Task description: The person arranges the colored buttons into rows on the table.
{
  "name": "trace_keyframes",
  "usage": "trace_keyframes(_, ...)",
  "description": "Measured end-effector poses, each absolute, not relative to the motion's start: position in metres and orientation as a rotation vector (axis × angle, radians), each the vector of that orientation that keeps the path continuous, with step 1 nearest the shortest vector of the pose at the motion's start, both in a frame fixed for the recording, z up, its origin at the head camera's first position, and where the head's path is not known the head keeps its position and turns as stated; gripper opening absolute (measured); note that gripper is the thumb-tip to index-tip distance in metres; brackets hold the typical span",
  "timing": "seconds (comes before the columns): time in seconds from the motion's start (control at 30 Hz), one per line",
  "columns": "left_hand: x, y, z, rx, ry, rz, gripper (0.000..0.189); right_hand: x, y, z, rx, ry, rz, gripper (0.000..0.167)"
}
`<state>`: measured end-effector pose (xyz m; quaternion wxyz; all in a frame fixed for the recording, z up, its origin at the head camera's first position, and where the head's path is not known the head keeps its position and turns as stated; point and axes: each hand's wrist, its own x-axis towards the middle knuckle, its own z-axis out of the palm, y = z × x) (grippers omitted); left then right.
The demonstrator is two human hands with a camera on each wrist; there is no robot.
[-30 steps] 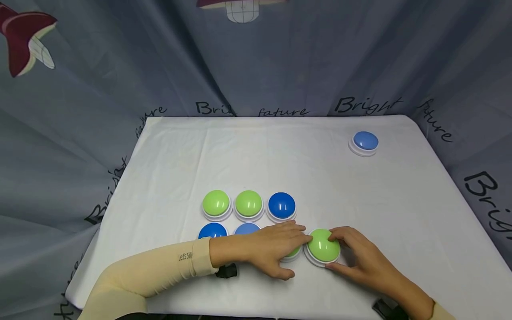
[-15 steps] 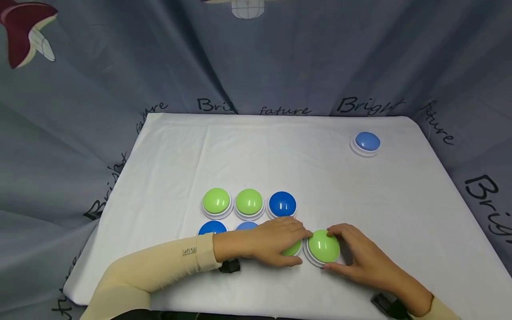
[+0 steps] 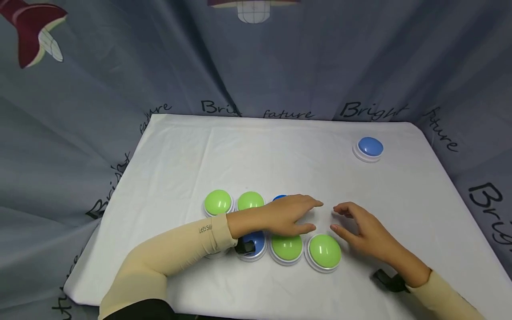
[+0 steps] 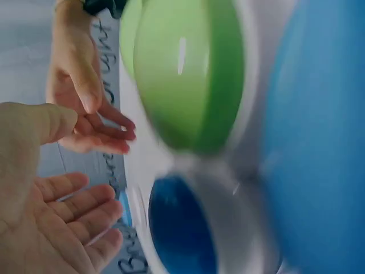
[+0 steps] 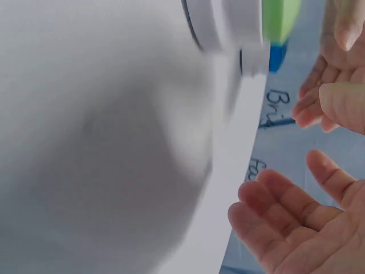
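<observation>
In the head view my left hand (image 3: 294,215) reaches over two rows of round dome push buttons with white bases, its fingers extended and holding nothing. Under it a dark blue button (image 3: 278,197) shows only at its edge. Just below its thumb lies a green button (image 3: 286,247), and right of that stands another green button (image 3: 325,251). My right hand (image 3: 360,229) hovers up and right of this last button, fingers loosely bent and nothing in its grasp. The left wrist view shows the left palm (image 4: 63,228) facing the right hand (image 4: 80,85).
Two green buttons, left (image 3: 218,202) and right (image 3: 250,200), begin the back row. A blue button (image 3: 258,242) in the front row is partly covered by the wrist strap. Another blue button (image 3: 370,148) stands apart at the far right of the white table (image 3: 172,164). Grey curtain surrounds it.
The right hand has let go of the right-hand green button and moved up from it. The left hand has moved forward and right, off the front row; both hands are now free.
</observation>
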<state>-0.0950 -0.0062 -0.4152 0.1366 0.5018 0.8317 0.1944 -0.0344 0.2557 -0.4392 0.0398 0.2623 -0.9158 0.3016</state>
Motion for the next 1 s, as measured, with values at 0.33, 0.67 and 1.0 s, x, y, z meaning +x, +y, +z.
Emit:
trace_keyframes(0.33, -0.149, 0.019, -0.403, 1.352, 2.516, 0.511, 0.064, -0.084, 0.277, -0.431, 0.681, -2.848, 0.894, 0.041)
trace_keyframes(0.67, -0.197, 0.041, -0.409, 1.149, 2.566, 0.644, 0.063, -0.144, 0.322, -0.43, 0.385, -2.977, 0.892, 0.051)
trace_keyframes(1.0, -0.234, 0.058, -0.42, 0.988, 2.604, 0.768, 0.061, -0.188, 0.358, -0.429, 0.13, -2.996, 0.854, 0.064)
